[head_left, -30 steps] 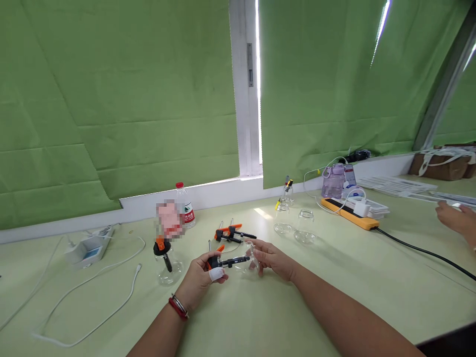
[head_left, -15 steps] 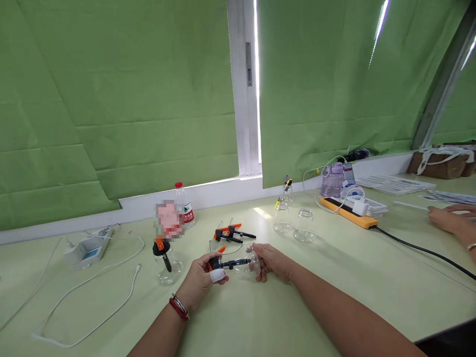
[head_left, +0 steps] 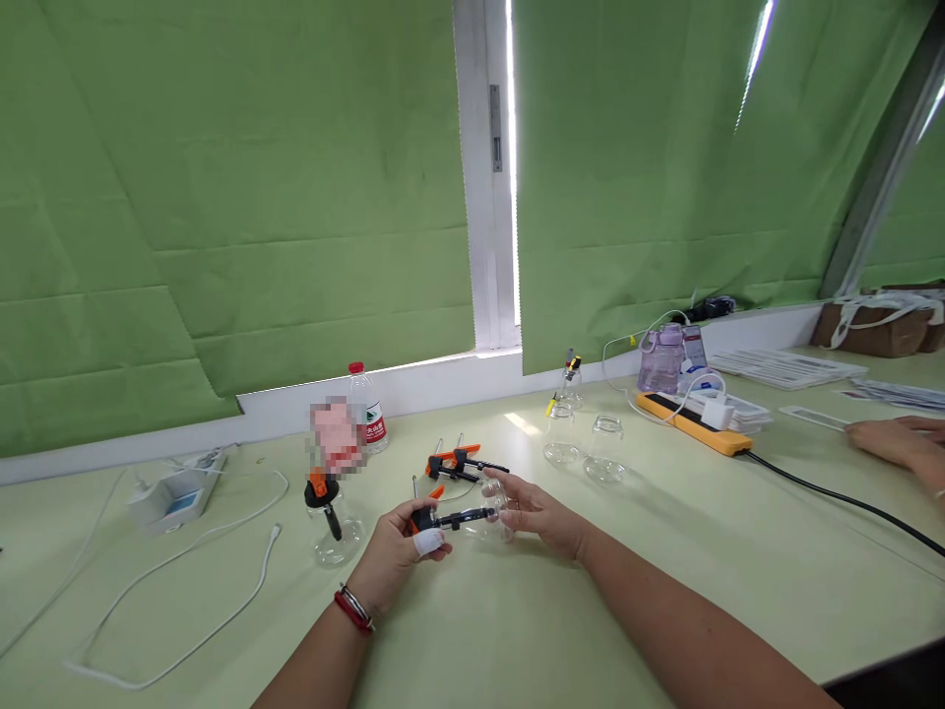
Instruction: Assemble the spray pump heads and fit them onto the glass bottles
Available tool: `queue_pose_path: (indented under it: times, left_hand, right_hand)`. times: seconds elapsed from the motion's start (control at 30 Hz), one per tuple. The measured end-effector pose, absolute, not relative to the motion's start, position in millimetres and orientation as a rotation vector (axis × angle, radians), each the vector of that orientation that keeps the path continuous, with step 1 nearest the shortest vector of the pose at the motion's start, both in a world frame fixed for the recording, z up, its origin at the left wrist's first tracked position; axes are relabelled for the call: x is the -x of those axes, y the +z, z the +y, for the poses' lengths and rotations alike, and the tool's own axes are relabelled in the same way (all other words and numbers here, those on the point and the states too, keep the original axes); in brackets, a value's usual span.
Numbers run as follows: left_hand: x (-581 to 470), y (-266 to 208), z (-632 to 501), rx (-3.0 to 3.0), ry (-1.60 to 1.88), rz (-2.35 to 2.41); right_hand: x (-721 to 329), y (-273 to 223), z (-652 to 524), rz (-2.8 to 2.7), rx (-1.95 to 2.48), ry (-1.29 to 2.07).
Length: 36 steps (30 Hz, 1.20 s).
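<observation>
A clear glass bottle [head_left: 479, 533] lies sideways between my hands. Its black-and-orange pump top [head_left: 423, 519] is at the mouth, with the black tube reaching inside the glass. My left hand [head_left: 399, 542], a white wrap on its thumb, is closed around the top. At the base end, my right hand [head_left: 542, 514] cups the glass with its fingers curved. To the left stands a similar bottle [head_left: 340, 551] fitted with a black-and-orange top. Just beyond my hands lie two loose pump tops [head_left: 452, 461]. Whether the held top is fully seated I cannot tell.
Open glass bottles [head_left: 605, 455] stand behind on the right. A red-capped water bottle [head_left: 375, 425] is near the wall. White cables [head_left: 251, 591] and a power strip [head_left: 177, 497] lie left; an orange power strip [head_left: 694, 421] lies right. Another person's hand [head_left: 890, 443] rests at far right.
The bottle and both my hands have shifted slightly left. My right-hand fingers have moved their hold around the base. The other person's hand has moved a little left.
</observation>
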<state>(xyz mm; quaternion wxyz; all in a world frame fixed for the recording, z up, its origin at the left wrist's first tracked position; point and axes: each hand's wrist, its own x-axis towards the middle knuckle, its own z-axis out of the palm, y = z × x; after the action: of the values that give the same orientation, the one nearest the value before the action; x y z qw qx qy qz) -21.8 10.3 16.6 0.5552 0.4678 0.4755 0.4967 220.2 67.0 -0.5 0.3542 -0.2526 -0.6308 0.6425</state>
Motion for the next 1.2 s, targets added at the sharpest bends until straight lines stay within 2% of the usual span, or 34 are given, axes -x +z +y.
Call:
queue_pose_path:
  times: [0.7,1.2]
  left_hand:
    - [18.4,19.3,7.8,-1.138,1.141,1.112]
    - [19.6,19.6,8.4,-1.135,1.173,1.117]
  right_hand:
    - [-213.2,-7.3,69.4,-1.528,0.916,1.786]
    - [-221.9,8.7,61.9,-1.606,0.713,1.724]
